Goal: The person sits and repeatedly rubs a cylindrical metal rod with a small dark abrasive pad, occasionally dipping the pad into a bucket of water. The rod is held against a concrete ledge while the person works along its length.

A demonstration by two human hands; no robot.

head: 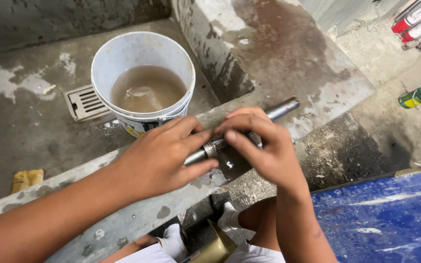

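Left hand and right hand clamp one metal shaft — beside a bucket.

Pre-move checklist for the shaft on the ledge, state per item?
1. Both hands on the part: ok. Left hand and right hand both hold the metal shaft.
2. Shaft supported: ok. It lies across the concrete ledge.
3. Far end of the shaft free: ok. Nothing touches it.
4. Bucket upright: ok. It stands behind the ledge, part full of murky water.
5. Ring at mid-shaft seated: cannot tell. Fingers cover most of it.
6. Floor drain clear: ok. The bucket stands beside the grate, which shows uncovered.
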